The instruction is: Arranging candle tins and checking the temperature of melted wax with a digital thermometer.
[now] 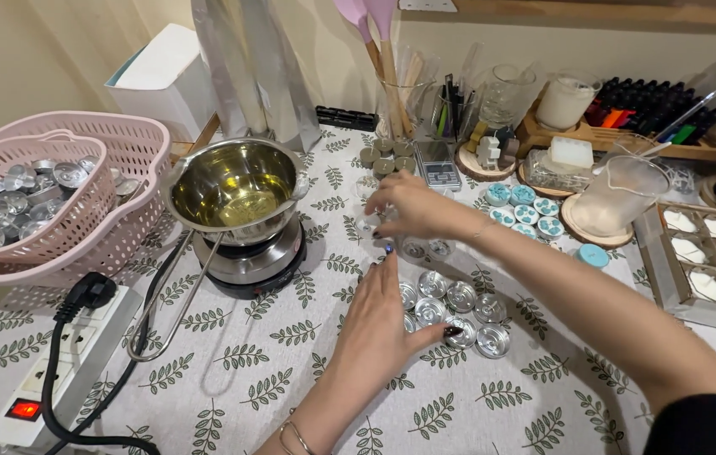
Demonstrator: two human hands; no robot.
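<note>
My left hand lies flat on the leaf-print cloth, its fingers together against the left side of a cluster of several empty metal tealight cups. Its thumb touches one cup at the front. My right hand reaches across from the right, farther back. Its fingertips curl down on a small pale cup that is mostly hidden. Two more metal cups stand just under that wrist.
A steel pouring pot of yellow liquid sits on a small hot plate at the left. Pink baskets hold several metal cups. A power strip, small scale, blue candles, plastic jug and tray of white candles surround the hands.
</note>
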